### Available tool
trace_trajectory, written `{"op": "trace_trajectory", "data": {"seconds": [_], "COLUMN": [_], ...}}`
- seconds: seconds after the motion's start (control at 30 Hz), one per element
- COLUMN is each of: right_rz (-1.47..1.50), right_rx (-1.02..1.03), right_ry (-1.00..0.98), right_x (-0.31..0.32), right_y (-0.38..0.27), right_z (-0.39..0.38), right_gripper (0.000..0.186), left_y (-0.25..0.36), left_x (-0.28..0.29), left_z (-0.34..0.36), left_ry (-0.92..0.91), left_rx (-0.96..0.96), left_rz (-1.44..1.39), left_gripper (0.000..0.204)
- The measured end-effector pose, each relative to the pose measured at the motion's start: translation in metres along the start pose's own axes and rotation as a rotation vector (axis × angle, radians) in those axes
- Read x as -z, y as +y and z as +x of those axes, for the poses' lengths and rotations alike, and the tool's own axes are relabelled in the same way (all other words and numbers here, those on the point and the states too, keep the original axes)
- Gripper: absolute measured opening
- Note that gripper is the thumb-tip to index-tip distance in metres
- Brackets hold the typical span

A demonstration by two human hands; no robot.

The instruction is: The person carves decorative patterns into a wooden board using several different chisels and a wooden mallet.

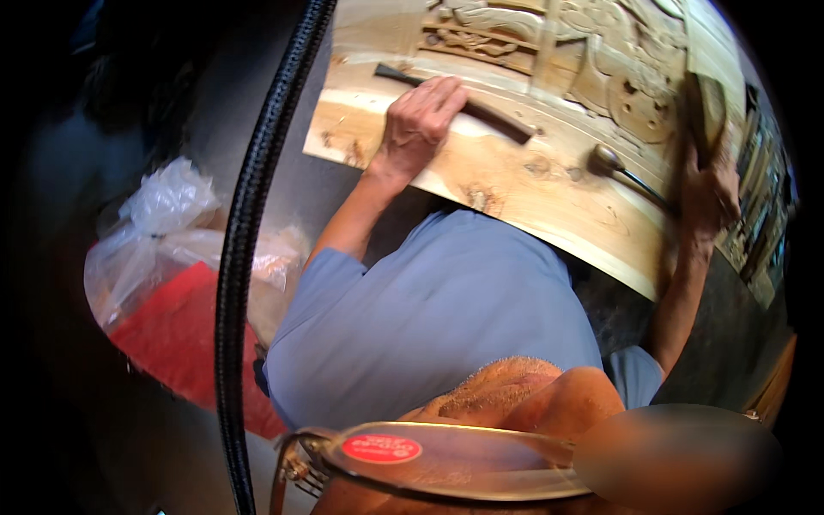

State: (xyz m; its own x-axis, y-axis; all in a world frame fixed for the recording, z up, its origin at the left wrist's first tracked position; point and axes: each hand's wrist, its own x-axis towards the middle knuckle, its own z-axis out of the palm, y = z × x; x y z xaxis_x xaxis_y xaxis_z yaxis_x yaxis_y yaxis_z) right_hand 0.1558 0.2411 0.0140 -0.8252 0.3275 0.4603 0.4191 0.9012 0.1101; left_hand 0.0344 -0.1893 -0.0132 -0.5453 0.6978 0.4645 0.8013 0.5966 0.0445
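Note:
A pale wooden panel (549, 197) with carved relief on its far part lies across my lap area. My left hand (421, 120) is closed around a chisel (498, 118) on the panel's plain near border; its dark blade sticks out to the left and its brown handle to the right. At the panel's right side my right hand (712, 189) is closed on a blocky, brush-like wooden tool (705, 112), slightly blurred. Between the hands lies another tool (608, 160) with a rounded pale end and a thin dark shaft reaching toward my right hand.
Many narrow tools (768, 180) lie bunched beyond the panel's right edge. A clear plastic bag (172, 202) and a red sheet-like thing (172, 335) are on the left. A thick black braided cable (245, 215) hangs across the view, and eyeglasses (463, 481) show at the bottom.

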Motion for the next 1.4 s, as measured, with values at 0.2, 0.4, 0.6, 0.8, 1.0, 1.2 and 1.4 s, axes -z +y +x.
{"op": "trace_trajectory", "data": {"seconds": [0.2, 0.4, 0.6, 0.8, 1.0, 1.2, 1.4], "right_rz": [-0.007, 0.032, -0.107, -0.173, 0.005, 0.218, 0.045], "right_rx": [0.063, 0.006, -0.105, -0.455, -0.564, -0.656, -0.534], "right_ry": [0.114, 0.067, 0.171, 0.098, 0.040, -0.225, -0.185], "right_x": [-0.010, 0.006, 0.032, 0.067, -0.034, -0.055, -0.057], "right_y": [0.013, 0.008, 0.051, 0.144, 0.220, 0.208, 0.202], "right_z": [0.000, -0.001, -0.004, -0.006, -0.062, -0.058, -0.047], "right_gripper": [0.074, 0.072, 0.055, 0.032, 0.025, 0.024, 0.026], "left_y": [0.014, 0.030, 0.050, 0.076, 0.095, 0.093, 0.094], "left_x": [0.003, 0.017, 0.003, 0.007, -0.066, -0.066, -0.061], "left_z": [0.012, 0.025, 0.055, 0.080, 0.052, 0.053, 0.056], "left_ry": [-0.037, -0.105, -0.055, -0.096, -0.145, -0.167, -0.197], "left_rx": [-0.113, -0.116, -0.289, -0.451, -0.519, -0.530, -0.496], "left_rz": [-0.106, -0.146, -0.233, -0.308, -0.393, -0.445, -0.495], "left_gripper": [0.023, 0.031, 0.033, 0.028, 0.028, 0.030, 0.027]}}
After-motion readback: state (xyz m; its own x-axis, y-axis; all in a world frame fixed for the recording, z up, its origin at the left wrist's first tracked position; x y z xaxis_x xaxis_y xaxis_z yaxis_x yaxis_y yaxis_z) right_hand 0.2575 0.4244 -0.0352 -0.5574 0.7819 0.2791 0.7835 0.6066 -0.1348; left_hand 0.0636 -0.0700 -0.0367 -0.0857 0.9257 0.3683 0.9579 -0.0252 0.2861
